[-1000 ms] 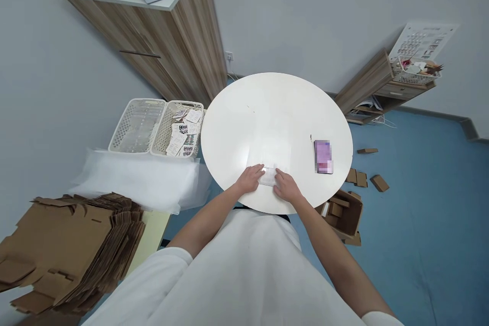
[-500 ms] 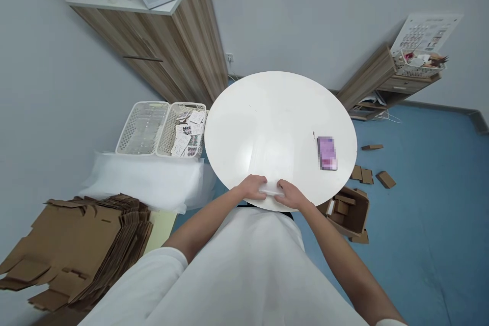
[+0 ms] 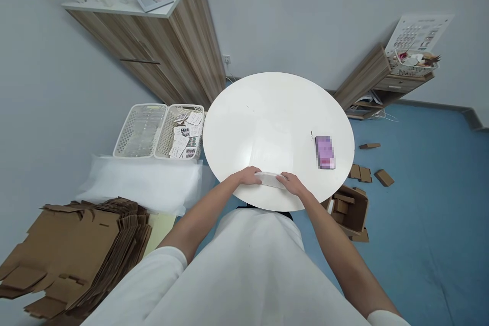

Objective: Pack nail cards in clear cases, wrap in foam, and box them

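Observation:
A small white, roughly rectangular packet (image 3: 270,180) is held between my two hands over the near edge of the white oval table (image 3: 282,107). My left hand (image 3: 250,175) grips its left end, and my right hand (image 3: 291,182) has its fingers closed on the right end. What is inside the packet cannot be made out. A purple item (image 3: 325,153), blurred by pixelation, lies on the table's right side, apart from both hands.
Left of the table are two white baskets (image 3: 156,145), one holding printed cards, white foam sheets (image 3: 141,181) and stacked flat cardboard (image 3: 72,249). A cardboard box (image 3: 357,214) and small brown boxes (image 3: 384,178) are on the floor at right.
Both hands have lifted the white packet slightly away from the body and moved a little apart, so more of it shows. The camera view has shifted slightly.

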